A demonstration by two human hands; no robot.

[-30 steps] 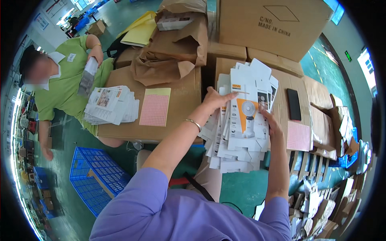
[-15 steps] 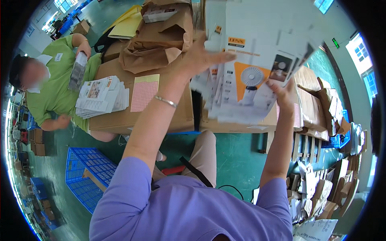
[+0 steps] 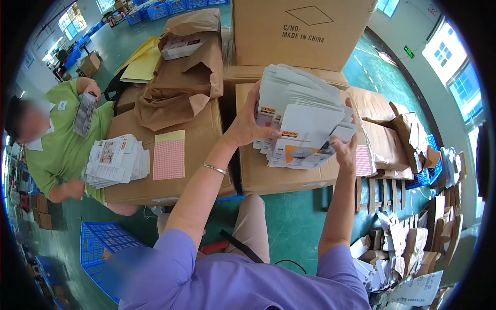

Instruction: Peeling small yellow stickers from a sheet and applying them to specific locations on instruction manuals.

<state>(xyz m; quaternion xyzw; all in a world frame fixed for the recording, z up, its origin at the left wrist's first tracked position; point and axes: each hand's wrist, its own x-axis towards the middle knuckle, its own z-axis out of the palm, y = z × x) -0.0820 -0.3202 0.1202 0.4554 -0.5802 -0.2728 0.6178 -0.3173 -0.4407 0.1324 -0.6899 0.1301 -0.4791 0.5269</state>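
Observation:
Between my hands I hold a thick, uneven stack of flat white printed cartons (image 3: pixel 310 121), the front one showing a fan on an orange patch. My left hand (image 3: pixel 247 125) wraps the stack's left side, its thumb lying across the front. On the right edge, my right hand (image 3: pixel 345 149) grips with the thumb in front; its other fingers are partly hidden behind the cartons. The stack is held upright and slightly tilted, over a brown cardboard box (image 3: pixel 253 175). I cannot tell whether its lower edge touches the box.
To the left, a co-worker in a green shirt (image 3: pixel 72 124) holds a bundle beside a pile of flat cartons (image 3: pixel 116 163). A pink checked sheet (image 3: pixel 169 157) lies nearby. Torn brown paper (image 3: pixel 175 108), a tall cardboard box (image 3: pixel 305 36) and a blue crate (image 3: pixel 108 248) stand around me.
The stack has come down from its raised position, and its top has tipped so the upper edges show. Both hands have come lower with it. The tall box behind is now in view.

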